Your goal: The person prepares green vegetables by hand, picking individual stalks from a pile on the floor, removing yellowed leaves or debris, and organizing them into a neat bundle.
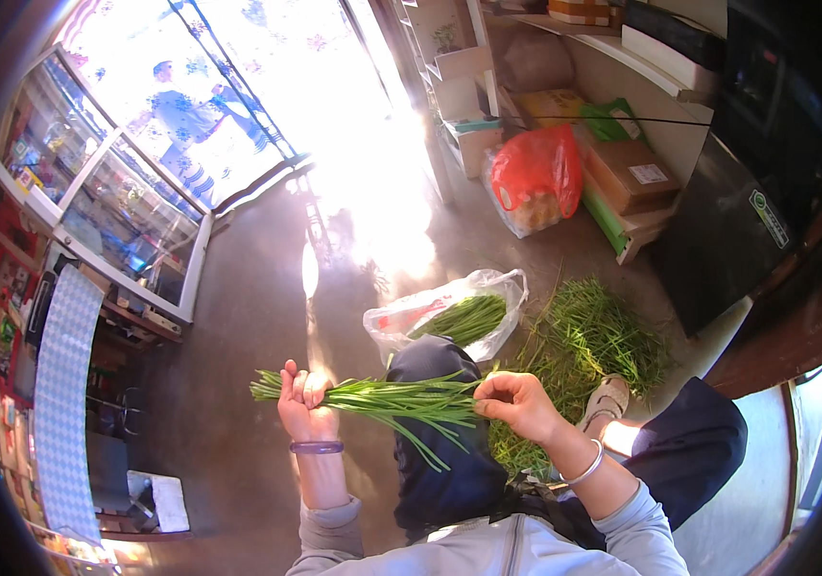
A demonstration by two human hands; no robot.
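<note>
My left hand (308, 399) is closed around a bunch of long green chives (403, 399), which lies crosswise above my dark-trousered knee. The cut stalk ends stick out to the left of that fist, and the loose leaves fan out to the right, a few drooping. At the leafy end, my right hand (519, 407) pinches leaf tips between thumb and forefinger. Just beyond the knee, a white plastic bag (439, 306) lies on the floor with more chives (465, 320) in it. A heap of loose green leaves and trimmings (598, 335) spreads on the floor beside my sandalled foot (605, 403).
A red plastic bag (537, 173) stands by a shelf with a cardboard box (630, 176). To the left is a glass-fronted cabinet (130, 216). Strong sunlight enters through a doorway with a patterned curtain; a person (180, 111) is beyond it. A dark panel (717, 230) stands at right.
</note>
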